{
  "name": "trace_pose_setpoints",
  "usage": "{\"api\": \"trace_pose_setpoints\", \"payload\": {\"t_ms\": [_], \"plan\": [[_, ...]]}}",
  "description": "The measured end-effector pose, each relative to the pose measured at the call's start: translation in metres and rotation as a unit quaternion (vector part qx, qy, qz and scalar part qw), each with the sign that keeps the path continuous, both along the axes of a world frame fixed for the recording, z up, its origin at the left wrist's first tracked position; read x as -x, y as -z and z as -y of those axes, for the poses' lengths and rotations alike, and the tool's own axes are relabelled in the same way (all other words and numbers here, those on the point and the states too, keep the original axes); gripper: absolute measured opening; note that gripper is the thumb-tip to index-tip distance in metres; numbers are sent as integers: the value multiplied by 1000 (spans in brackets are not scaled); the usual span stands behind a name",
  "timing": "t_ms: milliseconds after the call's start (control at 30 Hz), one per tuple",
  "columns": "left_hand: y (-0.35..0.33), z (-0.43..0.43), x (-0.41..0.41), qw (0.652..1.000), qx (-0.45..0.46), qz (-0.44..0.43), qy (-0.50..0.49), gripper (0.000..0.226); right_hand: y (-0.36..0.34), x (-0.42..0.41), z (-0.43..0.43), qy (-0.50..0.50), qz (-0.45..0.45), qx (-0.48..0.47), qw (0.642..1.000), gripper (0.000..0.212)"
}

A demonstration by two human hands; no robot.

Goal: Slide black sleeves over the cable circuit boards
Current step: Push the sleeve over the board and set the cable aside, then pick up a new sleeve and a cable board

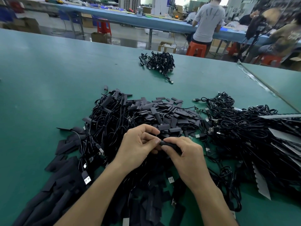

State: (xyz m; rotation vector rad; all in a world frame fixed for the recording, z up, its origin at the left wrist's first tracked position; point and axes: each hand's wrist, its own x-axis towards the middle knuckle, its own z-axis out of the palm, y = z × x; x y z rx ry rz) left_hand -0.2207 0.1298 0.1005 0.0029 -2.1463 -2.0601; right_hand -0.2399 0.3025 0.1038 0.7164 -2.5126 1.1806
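Flat black sleeves (57,193), matte and thin like cut strips of soft tubing, lie overlapping on the green bench (48,79) at the near edge, mixed with black cables whose metal USB plugs (87,179) shine silver. Two bare forearms reach in over them. The right hand (187,157) holds one sleeve (167,144), rounded into a short dark tube, with its fingers (175,139) curled over the top and the thumb beneath. The left hand (138,144) meets it from the other side: its fingers are curled in and the thumb tip presses at the sleeve's left end, pinching there. Whether a board is already inside cannot be told, as the hands hide it. This sleeve hangs just above the heap, in the middle of the work. Behind the hands a mound of loose sleeves (162,115) spreads out, each a small flat rectangle. To its left lies a tangle of thin, glossy round cables (110,121). A small green circuit board (197,111) shows at the mound's right edge. Further right sits a larger heap of coiled cables (236,128) with bare plugs pointing inward. Well apart, further along the bench, lies a smaller bundle of cables (158,62). The bench surface is smooth and dull.
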Motion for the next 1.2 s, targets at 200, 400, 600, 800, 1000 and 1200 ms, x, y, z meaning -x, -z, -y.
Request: {"api": "trace_pose_setpoints", "payload": {"t_ms": [200,400,600,800,1000,1200], "plan": [[-2,0,-1,1000,-12,4,4,22,1,-2,3,2,-4,20,1000,24],[-5,-1,-1,998,-55,4,0,20,1,-5,9,64,24,106,992,44],[-4,-3,-1,997,-78,0,-23,22,3,-6,14,131,44,199,970,30],[-3,-5,1,996,-70,-7,-59,22,7,-9,20,91,70,182,977,42],[-3,-4,0,997,-57,-5,-57,21,7,-7,19,97,90,198,971,30],[-18,-5,-1,993,-56,-48,-95,17,-5,-5,10,157,45,169,972,10]]}}
